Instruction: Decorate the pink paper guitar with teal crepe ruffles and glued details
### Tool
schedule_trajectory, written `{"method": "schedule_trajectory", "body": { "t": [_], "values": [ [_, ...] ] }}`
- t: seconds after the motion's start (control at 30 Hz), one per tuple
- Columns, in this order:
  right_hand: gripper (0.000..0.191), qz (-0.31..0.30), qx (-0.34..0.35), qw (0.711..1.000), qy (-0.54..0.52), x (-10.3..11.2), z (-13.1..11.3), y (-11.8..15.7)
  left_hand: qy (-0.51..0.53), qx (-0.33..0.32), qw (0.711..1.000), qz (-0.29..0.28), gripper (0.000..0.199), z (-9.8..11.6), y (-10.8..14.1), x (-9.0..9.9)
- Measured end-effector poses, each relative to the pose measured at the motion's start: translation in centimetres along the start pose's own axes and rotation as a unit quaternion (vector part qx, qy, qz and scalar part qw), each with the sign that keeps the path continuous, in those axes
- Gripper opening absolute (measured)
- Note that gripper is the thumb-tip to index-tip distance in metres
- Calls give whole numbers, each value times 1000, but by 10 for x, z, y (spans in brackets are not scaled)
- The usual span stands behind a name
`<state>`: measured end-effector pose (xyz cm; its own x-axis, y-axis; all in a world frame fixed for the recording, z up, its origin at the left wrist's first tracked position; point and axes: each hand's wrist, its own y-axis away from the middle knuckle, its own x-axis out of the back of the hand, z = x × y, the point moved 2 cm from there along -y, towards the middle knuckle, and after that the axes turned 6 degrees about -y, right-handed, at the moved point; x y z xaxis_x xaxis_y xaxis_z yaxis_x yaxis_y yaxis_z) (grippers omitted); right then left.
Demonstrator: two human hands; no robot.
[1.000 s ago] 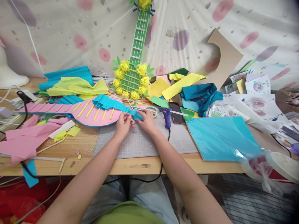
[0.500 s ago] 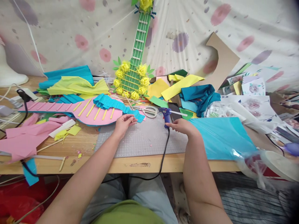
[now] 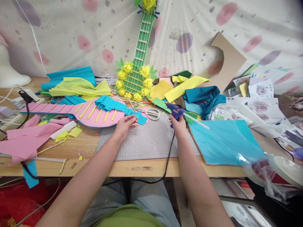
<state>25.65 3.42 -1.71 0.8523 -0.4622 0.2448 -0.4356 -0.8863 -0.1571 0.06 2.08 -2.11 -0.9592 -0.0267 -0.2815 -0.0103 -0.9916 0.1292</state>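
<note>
My right hand [image 3: 178,124] is wrapped round the handle of a blue-purple hot glue gun [image 3: 175,110]. A clear glue stick [image 3: 201,122] pokes out of its back, and its black cord [image 3: 168,160] hangs over the table edge. My left hand [image 3: 125,126] is closed in a pinch by the pink pipa-shaped cutout [image 3: 82,116]; what its fingertips hold is too small to make out. Just behind those fingers lies a ruffled strip of blue crepe paper [image 3: 112,104], partly on the cutout, its end [image 3: 141,119] beyond its edge. Yellow sticks cross the pink surface.
Scissors [image 3: 152,114] lie at the back of the grey cutting mat [image 3: 151,146]. A green toy guitar with yellow paper flowers [image 3: 139,63] leans on the curtain. Blue sheets [image 3: 224,142] lie right, pink crepe paper [image 3: 26,138] left. A tape roll [image 3: 281,168] is at the right edge.
My right hand has closed round the glue gun's handle and lifted and turned the gun, its nozzle now toward the back left. My left hand stays in almost the same place.
</note>
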Motion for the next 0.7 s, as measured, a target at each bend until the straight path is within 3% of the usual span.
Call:
{"method": "schedule_trajectory", "body": {
  "t": [0.07, 0.13, 0.2, 0.27, 0.53, 0.7],
  "values": [
    [34, -72, 1, 984, -165, -3, -5, 8, 6, 14, 1000, -3, 27, 0, 0, -1],
    [31, -184, -12, 953, -241, -9, -11, 18, 2, 25, 1000, -2, 26, 1, 1, -1],
    [29, -281, -34, 931, -231, -16, -13, 27, -6, 30, 1000, 1, 26, 1, 2, -1],
    [31, -337, -47, 921, -190, -22, -12, 34, -12, 30, 999, 4, 25, 1, 2, 0],
    [41, -363, -16, 924, -122, -32, -12, 41, 12, 30, 999, 10, 16, -3, 0, 0],
    [42, -363, -11, 928, -89, -29, -10, 39, 8, 33, 999, -4, 22, -3, 1, -1]
  ]
}}
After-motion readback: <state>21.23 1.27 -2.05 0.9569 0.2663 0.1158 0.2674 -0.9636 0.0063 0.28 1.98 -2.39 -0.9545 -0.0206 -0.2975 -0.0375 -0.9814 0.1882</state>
